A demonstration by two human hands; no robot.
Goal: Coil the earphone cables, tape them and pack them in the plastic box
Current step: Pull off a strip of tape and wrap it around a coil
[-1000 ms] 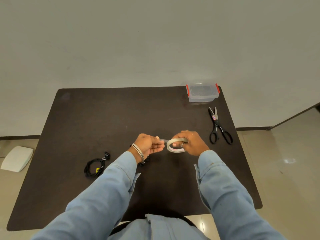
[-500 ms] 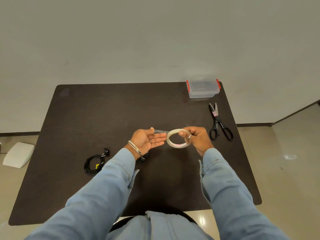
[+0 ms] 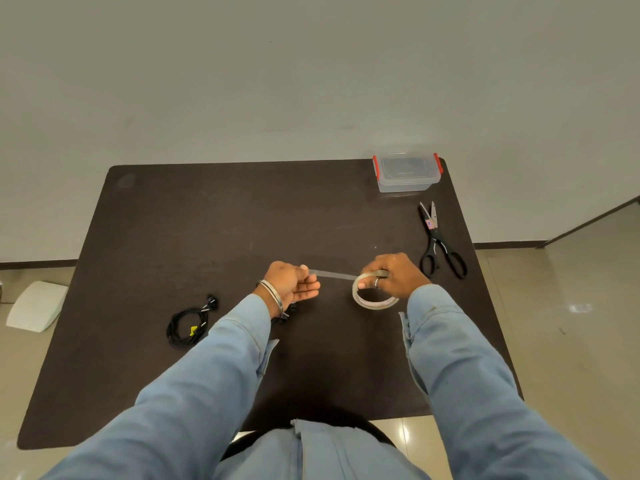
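Your count on the worktop (image 3: 207,220): one coiled earphone cable (image 3: 187,322) lying at your left, black, with a yellow tag. One more dark bit peeks out beneath your left wrist (too hidden to call it a second cable). One tape roll (image 3: 374,296), one strip (image 3: 332,274) drawn from it. One pair of scissors (image 3: 438,242). One plastic box (image 3: 407,173), two red clips. Two hands: left (image 3: 289,284), right (image 3: 394,273). One white object (image 3: 36,304) on the floor.
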